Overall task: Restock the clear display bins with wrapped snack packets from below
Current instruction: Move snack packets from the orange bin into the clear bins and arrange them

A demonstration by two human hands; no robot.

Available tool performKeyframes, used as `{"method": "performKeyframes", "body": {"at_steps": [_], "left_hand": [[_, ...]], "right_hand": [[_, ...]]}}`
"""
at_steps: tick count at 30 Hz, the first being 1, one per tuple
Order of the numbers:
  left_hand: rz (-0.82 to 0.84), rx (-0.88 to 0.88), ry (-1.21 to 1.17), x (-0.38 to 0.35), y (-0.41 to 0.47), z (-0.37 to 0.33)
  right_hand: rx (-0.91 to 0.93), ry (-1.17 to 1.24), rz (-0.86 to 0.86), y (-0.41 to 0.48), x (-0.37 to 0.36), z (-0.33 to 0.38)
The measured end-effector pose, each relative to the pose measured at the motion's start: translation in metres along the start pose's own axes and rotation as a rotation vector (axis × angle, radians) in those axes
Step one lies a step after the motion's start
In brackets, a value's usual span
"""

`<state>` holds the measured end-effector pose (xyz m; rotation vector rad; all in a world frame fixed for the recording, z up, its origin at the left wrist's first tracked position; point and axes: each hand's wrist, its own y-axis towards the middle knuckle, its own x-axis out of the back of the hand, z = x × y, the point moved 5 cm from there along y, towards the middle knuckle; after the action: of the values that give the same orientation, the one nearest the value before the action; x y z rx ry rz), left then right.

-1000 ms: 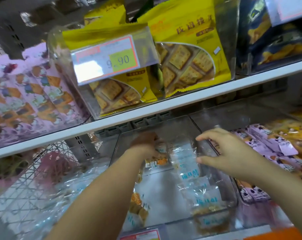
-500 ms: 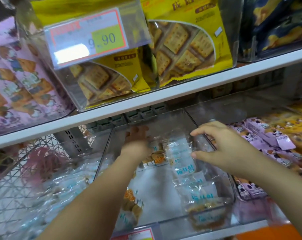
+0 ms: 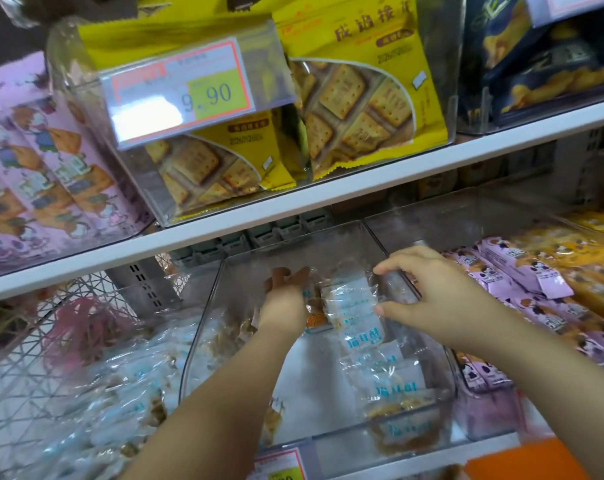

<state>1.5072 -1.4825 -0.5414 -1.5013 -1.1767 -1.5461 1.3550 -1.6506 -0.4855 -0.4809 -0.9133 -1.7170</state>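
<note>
Boxes: pink, cartoon print, upper tier far left. Cut off by the frame edge, print too blurred to read.
Wire basket: lower tier, far left. Something pink and stringy inside, cannot make out what.
Loose packets: clear wrappers with blue print, heaped between the basket and the centre bin. Smeared by motion, cannot count them.
Price tag: on the clear front of the upper bin. "9.90" legible, the rest washed out by glare.
Biscuit bags: yellow, square crackers pictured, standing in the upper bin. Tops cut off.
Shelf: white edge, runs the full width, slanting up to the right.
Clear bin: centre of the lower tier, under the shelf. Left forearm crosses its front wall.
Left hand: deep in the bin, near the back. Fingertips show only through plastic glare, and an orange-printed packet lies just beside the palm. Cannot tell whether it grips anything.
Snack packets: overlapping row along the bin's right side, front to back, blue characters on clear wrap. The front one is blurred behind the bin wall.
Right hand: over the bin's right wall. Forefinger and thumb are curled round the rearmost packet of the row, pinching its wrapper.
Purple packets: piled in the next bin to the right, partly hidden by the right forearm.
Dark bags: navy, upper tier right, cut off at top and side.
Orange packs: far right edge, blurred.
</note>
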Motion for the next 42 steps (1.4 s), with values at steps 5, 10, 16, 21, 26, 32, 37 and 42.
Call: {"method": "performKeyframes", "body": {"at_steps": [5, 10, 16, 21, 26, 32, 37, 42], "left_hand": [[0.032, 0.009, 0.01, 0.018, -0.006, 0.006], [-0.062, -0.109, -0.052, 0.074, -0.053, 0.01], [-0.234, -0.186, -0.175, 0.115, -0.122, 0.058], [-0.215, -0.298, -0.329, 0.111, -0.155, 0.086], [-0.21, -0.313, -0.508, 0.096, -0.162, 0.11], [-0.155, -0.356, -0.679, 0.085, -0.161, 0.12], [-0.104, -0.365, -0.719, 0.085, -0.158, 0.123], [-0.054, -0.345, -0.763, 0.088, -0.163, 0.123]], "right_hand": [[-0.002, -0.05, -0.033, -0.002, 0.002, 0.005], [0.094, -0.191, -0.124, -0.014, 0.003, 0.032], [0.271, -0.211, 0.118, -0.023, -0.042, 0.088], [0.285, -0.268, 0.448, -0.003, -0.1, 0.115], [0.272, -0.4, 0.534, 0.024, -0.143, 0.128], [0.179, -0.437, 0.625, 0.051, -0.173, 0.121], [0.168, -0.494, 0.488, 0.066, -0.179, 0.117], [0.121, -0.4, 0.334, 0.066, -0.158, 0.111]]}}
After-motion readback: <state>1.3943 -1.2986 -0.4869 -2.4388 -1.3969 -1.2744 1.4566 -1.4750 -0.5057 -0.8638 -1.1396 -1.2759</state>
